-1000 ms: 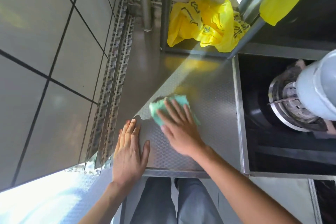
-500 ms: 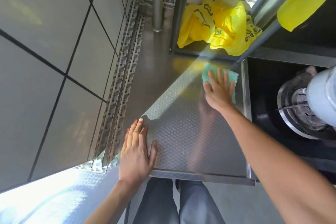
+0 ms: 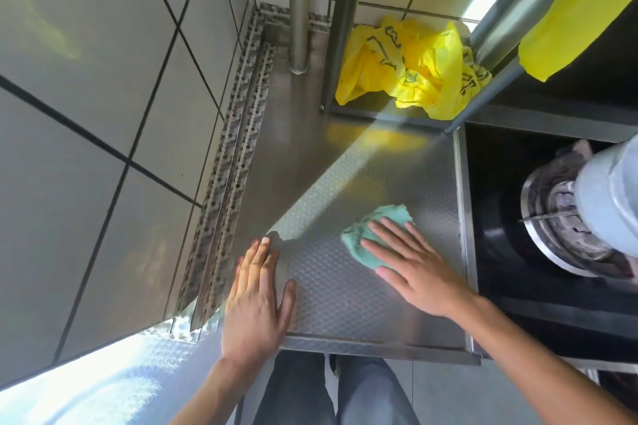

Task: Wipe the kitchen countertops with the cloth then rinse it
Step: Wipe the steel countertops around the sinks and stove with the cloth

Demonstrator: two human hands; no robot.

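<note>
A crumpled green cloth point(image 3: 376, 224) lies on the patterned steel countertop point(image 3: 345, 300), right of its middle. My right hand point(image 3: 411, 262) presses flat on the cloth with straight, spread fingers and covers its near part. My left hand point(image 3: 257, 297) rests flat on the countertop's near left corner, fingers straight and together, holding nothing.
A yellow plastic bag point(image 3: 411, 69) sits at the back inside a dark metal frame point(image 3: 340, 31). A steel pipe point(image 3: 300, 7) stands in the back corner. To the right is a black hob point(image 3: 538, 252) with a burner and a grey kettle point(image 3: 611, 203). A tiled wall point(image 3: 103, 114) runs along the left.
My right hand has dragged the cloth from the back right corner of the counter toward me, to the middle right. My left hand has stayed in place.
</note>
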